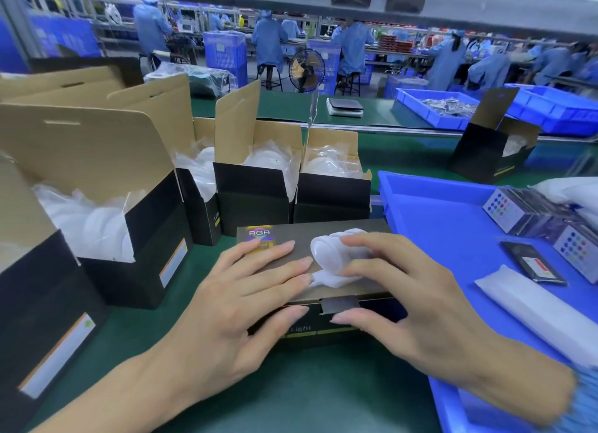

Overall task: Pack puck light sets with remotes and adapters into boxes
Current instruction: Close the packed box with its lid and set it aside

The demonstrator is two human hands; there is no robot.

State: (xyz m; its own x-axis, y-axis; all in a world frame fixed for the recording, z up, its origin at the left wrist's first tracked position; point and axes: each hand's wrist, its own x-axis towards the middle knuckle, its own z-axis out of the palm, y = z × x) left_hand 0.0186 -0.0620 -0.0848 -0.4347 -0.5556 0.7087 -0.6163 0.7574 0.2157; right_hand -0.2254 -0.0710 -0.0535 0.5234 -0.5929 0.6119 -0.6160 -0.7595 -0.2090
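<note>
Both hands are working on the flat dark cardboard box printed "RGB" (310, 264), lying near the front edge of the green bench (291, 397). The left hand (246, 300) is pressing it with straight, spread fingers; the right hand (398, 303) is pinching a white puck light in thin clear wrap (330, 254) against the lid. The puck looks likely to be slipping off, or the tuck flap (339, 305) springing open, if pressure eases. The box's contents are hidden, and whether a remote is inside I cannot tell. The blue plastic tray (437, 238) is running out of view at the right.
</note>
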